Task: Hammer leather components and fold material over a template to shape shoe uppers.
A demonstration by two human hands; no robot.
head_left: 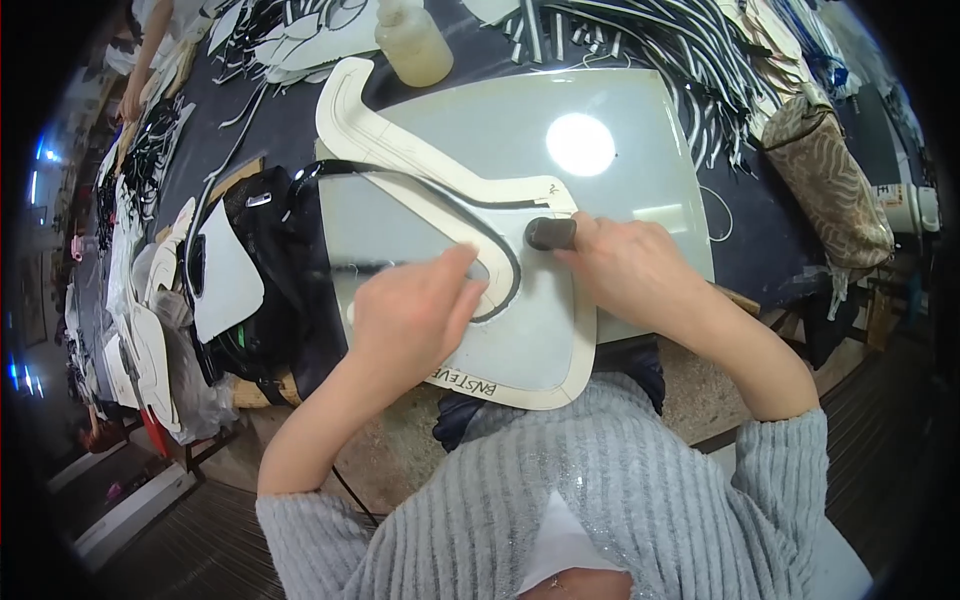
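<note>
A large cream pattern piece (pixel 455 172) with a long curved arm lies on a pale glossy board (pixel 640 120). Along its inner curve runs a black strip (pixel 440 185), which bends round a rounded tongue and trails off to the left. My right hand (pixel 635 270) grips a dark brown, round-ended tool (pixel 550 234) just right of the curve; its exact kind is unclear. Over the tongue, my left hand (pixel 415 310) is closed with its fingertips by the strip's bend. A blurred dark streak shows left of this hand, and what its fingers hold cannot be made out.
A bottle of yellowish liquid (pixel 415 45) stands at the back. Bundles of black and white strips (pixel 690 60) lie at the back right, near a patterned pouch (pixel 830 180). A black bag (pixel 265 230) and a white cut piece (pixel 228 275) lie left. Another person's hand (pixel 130 100) shows far left.
</note>
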